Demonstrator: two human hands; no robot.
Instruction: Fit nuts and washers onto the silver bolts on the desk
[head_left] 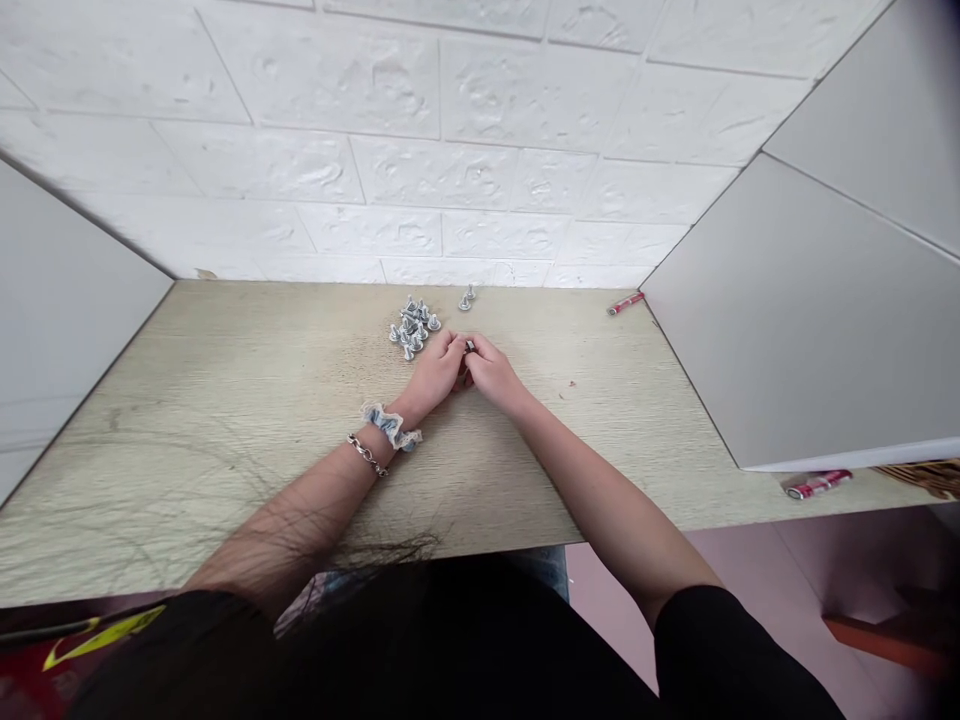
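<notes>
My left hand [439,368] and my right hand [493,374] meet over the middle of the wooden tabletop [300,380]. Both are closed, thumbs toward each other, around a small dark item [469,347] with a shiny part, mostly hidden by the fingers. Just beyond my left hand, slightly to its left, lies a pile of silvery bolts [412,325]. Two more metal pieces [467,298] sit apart from the pile, near the wall. A scrunchie and a chain bracelet are on my left wrist.
White brick-pattern wall [480,180] stands behind the table, with grey panels at left [60,310] and right [795,330]. One red tube [625,304] lies by the right panel, another [817,485] near the front right edge beside some wickerwork [922,476].
</notes>
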